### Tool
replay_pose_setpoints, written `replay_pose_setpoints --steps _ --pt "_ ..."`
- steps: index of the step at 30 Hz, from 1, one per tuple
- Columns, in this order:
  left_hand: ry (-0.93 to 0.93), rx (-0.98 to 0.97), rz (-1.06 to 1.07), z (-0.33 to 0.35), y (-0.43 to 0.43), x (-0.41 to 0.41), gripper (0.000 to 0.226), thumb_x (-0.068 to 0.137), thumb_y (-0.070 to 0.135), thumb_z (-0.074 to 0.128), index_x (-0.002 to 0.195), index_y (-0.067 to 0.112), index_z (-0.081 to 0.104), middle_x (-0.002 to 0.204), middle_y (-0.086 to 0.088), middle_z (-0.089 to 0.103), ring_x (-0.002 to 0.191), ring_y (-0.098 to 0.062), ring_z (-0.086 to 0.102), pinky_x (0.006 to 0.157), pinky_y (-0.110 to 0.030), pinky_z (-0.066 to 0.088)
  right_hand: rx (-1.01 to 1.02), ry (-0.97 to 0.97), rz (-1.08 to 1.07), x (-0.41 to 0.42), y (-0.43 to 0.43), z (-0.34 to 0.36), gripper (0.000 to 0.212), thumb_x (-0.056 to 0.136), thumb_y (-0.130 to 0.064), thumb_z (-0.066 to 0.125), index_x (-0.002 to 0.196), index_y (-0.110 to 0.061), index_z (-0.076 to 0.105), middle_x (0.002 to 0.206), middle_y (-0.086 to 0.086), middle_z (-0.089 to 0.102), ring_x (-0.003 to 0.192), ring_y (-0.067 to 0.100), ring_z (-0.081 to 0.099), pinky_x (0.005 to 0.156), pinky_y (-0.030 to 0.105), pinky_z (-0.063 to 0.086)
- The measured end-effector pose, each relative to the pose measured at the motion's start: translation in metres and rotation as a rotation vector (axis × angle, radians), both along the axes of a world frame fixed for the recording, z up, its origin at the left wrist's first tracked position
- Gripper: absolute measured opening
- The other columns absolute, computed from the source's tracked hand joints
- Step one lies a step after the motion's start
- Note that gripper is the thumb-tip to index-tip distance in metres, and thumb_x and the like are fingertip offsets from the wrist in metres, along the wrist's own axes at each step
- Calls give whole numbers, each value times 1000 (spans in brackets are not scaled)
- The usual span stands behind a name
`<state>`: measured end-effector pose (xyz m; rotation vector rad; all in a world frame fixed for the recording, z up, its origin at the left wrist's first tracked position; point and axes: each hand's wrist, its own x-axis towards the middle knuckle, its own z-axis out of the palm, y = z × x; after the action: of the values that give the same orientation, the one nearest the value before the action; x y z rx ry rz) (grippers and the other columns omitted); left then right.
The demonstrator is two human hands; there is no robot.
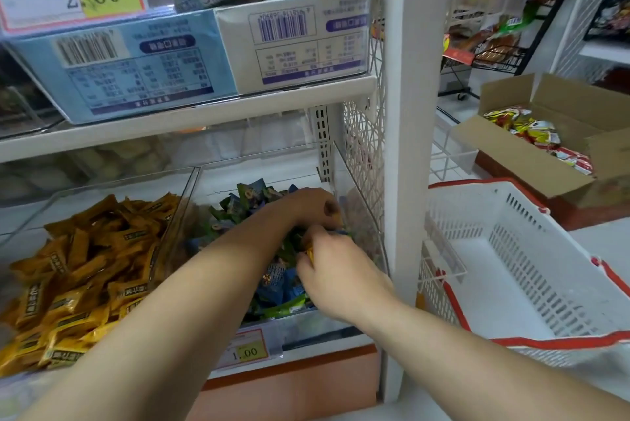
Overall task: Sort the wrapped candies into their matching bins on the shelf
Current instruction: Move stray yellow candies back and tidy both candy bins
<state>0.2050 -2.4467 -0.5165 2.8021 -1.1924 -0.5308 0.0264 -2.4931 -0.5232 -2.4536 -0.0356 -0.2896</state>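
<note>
Both hands reach into the right clear bin (358, 212) on the lower shelf, which holds green and blue wrapped candies (276, 281). My left hand (312, 207) is curled, knuckles up, pressed into the pile at the bin's back right. My right hand (335, 269) sits just in front of it, fingers pinched on a small yellow-orange wrapped candy (309, 253) that peeks out at its fingertips. The left clear bin (191, 182) is heaped with yellow-orange wrapped candies (85, 270). What my left hand grips is hidden.
A white shopping basket (521, 270) with red handles stands to the right of the shelf post (405, 148). Behind it is an open cardboard box (545, 155) of red and yellow packets. Boxed goods (204, 56) fill the shelf above. A 1.00 price tag (243, 350) hangs below the bin.
</note>
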Motion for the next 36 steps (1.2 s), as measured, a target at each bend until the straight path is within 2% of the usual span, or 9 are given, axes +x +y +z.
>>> replay_pose_setpoints --steps 3,7,13,19,23,25,30,34,36 --pt "17 -64 22 2 3 -2 30 90 32 69 105 6 70 106 -15 66 99 -31 62 87 -43 50 23 -17 -27 1 -2 -2 17 96 -34 50 108 -21 50 86 -4 54 73 20 58 62 38 54" --pt "-51 -505 183 31 19 -17 22 88 38 72 95 19 64 97 1 65 91 -17 61 72 -26 45 80 -33 -45 1 -3 -3 24 96 -36 54 117 -24 52 92 -4 60 82 21 65 70 41 57" --pt "192 -933 336 84 87 -76 19 94 37 67 99 23 56 86 -2 75 76 -20 74 61 -34 59 226 -186 -96 -1 -2 13 8 95 -35 60 99 -29 62 87 -11 59 74 -1 53 61 6 37" --pt "-110 -902 567 93 179 -122 18 93 49 61 95 31 62 68 4 69 54 -8 60 47 -18 43 393 -304 24 -10 41 58 20 96 -41 59 82 -27 64 70 -9 64 72 -1 59 59 12 42" --pt "-249 -877 716 87 248 -131 24 94 32 64 116 22 68 99 3 73 97 -23 68 79 -28 51 395 -180 163 11 97 75 21 96 -47 56 85 -31 64 72 -15 63 70 -5 58 56 9 40" --pt "-367 -813 806 81 275 -135 37 93 27 65 129 18 63 120 -3 70 114 -23 63 90 -26 44 318 -111 199 35 127 79 20 95 -49 55 90 -31 64 81 -15 64 73 -3 58 56 12 39" --pt "-404 -766 831 51 316 -138 36 93 19 65 128 15 63 118 -9 70 110 -30 64 86 -29 44 233 -8 294 100 186 88 11 99 -44 52 101 -37 60 103 -13 63 97 9 60 69 18 39" --pt "-405 -685 751 47 333 -131 49 94 13 59 141 18 52 128 -12 66 118 -34 59 92 -30 42 182 69 338 126 205 90 54 92 -60 56 138 -30 52 142 -5 53 127 18 49 92 29 36" --pt "-438 -674 765 51 341 -131 50 93 22 59 142 23 52 128 -9 67 116 -32 60 93 -36 49 198 49 334 122 198 93 55 87 -60 63 135 -35 55 140 -10 54 122 12 51 92 28 39"
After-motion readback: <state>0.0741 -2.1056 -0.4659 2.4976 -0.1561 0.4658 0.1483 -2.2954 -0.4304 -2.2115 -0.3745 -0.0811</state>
